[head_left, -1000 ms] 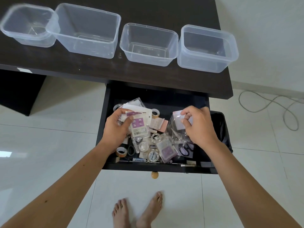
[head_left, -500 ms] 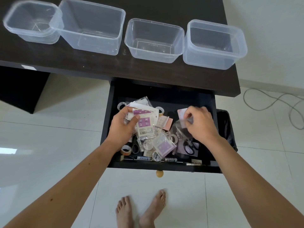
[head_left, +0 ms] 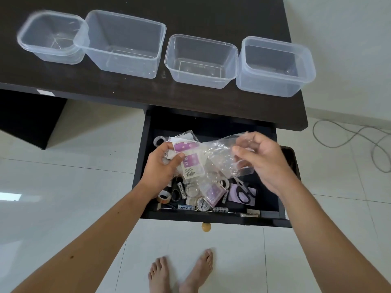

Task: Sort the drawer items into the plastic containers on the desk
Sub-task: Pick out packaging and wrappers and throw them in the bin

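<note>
Left hand [head_left: 160, 166] gripping white-and-purple carded packets [head_left: 190, 163]; right hand [head_left: 262, 161] pinching crinkled clear plastic bag [head_left: 220, 151] between them, above open black drawer [head_left: 211, 123].

desk [head_left: 131, 89] dark | four clear plastic containers [head_left: 201, 60] in a row along its back | all empty

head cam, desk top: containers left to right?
small rounded container → large rectangular container, its rim overlapping the first → medium rectangular container → squarish container at the desk edge. All look empty.
</note>
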Motion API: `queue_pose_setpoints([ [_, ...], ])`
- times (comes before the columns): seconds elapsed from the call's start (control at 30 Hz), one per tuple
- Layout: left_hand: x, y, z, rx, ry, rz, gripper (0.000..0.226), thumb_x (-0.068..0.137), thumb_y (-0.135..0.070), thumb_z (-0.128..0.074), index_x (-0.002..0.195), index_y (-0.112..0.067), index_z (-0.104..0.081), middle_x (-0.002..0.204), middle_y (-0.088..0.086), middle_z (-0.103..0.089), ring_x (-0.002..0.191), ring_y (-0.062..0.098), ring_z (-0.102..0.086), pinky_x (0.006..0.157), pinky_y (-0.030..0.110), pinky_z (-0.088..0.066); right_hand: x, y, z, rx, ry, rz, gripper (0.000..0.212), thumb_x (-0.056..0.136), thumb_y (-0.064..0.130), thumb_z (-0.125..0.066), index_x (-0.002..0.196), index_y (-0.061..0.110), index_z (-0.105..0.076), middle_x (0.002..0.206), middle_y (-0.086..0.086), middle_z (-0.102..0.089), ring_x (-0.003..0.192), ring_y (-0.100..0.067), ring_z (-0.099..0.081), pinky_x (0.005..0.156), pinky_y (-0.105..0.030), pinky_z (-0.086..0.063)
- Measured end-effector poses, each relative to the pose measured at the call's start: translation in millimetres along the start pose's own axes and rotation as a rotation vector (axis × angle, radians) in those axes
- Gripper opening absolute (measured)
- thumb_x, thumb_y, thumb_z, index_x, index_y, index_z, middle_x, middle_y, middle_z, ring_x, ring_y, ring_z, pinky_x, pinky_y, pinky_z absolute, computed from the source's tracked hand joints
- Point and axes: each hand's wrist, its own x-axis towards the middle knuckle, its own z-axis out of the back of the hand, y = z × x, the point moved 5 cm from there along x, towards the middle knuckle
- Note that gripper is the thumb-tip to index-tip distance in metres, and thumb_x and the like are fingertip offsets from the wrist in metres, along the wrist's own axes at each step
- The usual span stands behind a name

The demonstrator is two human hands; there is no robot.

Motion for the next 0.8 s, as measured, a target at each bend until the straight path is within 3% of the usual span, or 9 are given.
queue_pose_setpoints([
  [0.17,-2,-2,-4,-0.006,0.072,-0.001,0.018,0.102,-0.016,-0.067,0.117,-0.006,-0.065,0.115,0.010,-0.077,0.096,0.025,-0.077,0.073,0.040,-0.067,5,-22,-45,-0.284,0.085,0.046,0.019,0.090,0.014,-0.085,0.101,0.025,-0.073,0.097,-0.004,-0.076,0.084,-0.027,-0.077,0.078,-0.044,-0.067],
  [0.27,-4,0,-7,-0.153,0.139,0.075,0.033,0.106,-0.028,-0.058,0.125,-0.001,-0.060,0.118,0.022,-0.074,0.101,0.039,-0.072,0.089,0.056,-0.061,10,-27,-60,-0.353,0.040,0.101,0.027,0.086,0.019,-0.088,0.106,0.028,-0.072,0.093,-0.001,-0.071,0.081,-0.011,-0.069,0.078,-0.029,-0.061],
  [0.33,-5,-1,-8,-0.281,0.182,0.123,0.046,0.101,-0.032,-0.062,0.133,0.000,-0.057,0.127,0.027,-0.070,0.110,0.044,-0.070,0.096,0.059,-0.058,10,-25,-65,-0.329,-0.005,0.127,0.039,0.082,0.021,-0.091,0.113,0.027,-0.070,0.092,0.001,-0.069,0.079,-0.005,-0.065,0.074,-0.016,-0.054],
  [0.43,-6,-3,-8,-0.196,0.200,0.068,0.047,0.090,-0.009,-0.078,0.134,-0.006,-0.059,0.126,0.019,-0.073,0.112,0.037,-0.074,0.093,0.050,-0.062,12,-24,-65,-0.309,-0.038,0.158,0.051,0.080,0.020,-0.093,0.122,0.028,-0.066,0.095,0.004,-0.071,0.086,-0.006,-0.069,0.074,-0.011,-0.053],
  [0.53,-4,-2,-5,-0.108,0.122,0.027,0.052,0.084,0.006,-0.081,0.130,-0.013,-0.064,0.114,0.007,-0.078,0.109,0.030,-0.076,0.085,0.040,-0.066,12,-26,-59,-0.305,-0.034,0.180,0.046,0.086,0.023,-0.088,0.125,0.029,-0.065,0.103,0.006,-0.072,0.094,-0.010,-0.070,0.080,-0.018,-0.056],
  [0.7,0,-7,10,-0.088,-0.003,-0.091,0.043,0.090,-0.002,-0.081,0.126,-0.019,-0.065,0.122,0.009,-0.075,0.115,0.030,-0.074,0.091,0.055,-0.062,2,-41,-28,-0.367,-0.061,0.087,0.025,0.099,0.031,-0.073,0.124,0.025,-0.070,0.110,0.009,-0.071,0.096,0.000,-0.065,0.078,-0.007,-0.051],
  [0.8,-1,-11,10,-0.066,-0.024,-0.125,0.039,0.092,-0.004,-0.079,0.122,-0.025,-0.065,0.123,0.010,-0.075,0.116,0.029,-0.073,0.094,0.057,-0.061,-5,-66,-22,-0.524,0.058,0.009,0.018,0.093,0.026,-0.081,0.109,0.030,-0.076,0.103,0.008,-0.071,0.087,-0.007,-0.065,0.077,-0.018,-0.050],
])
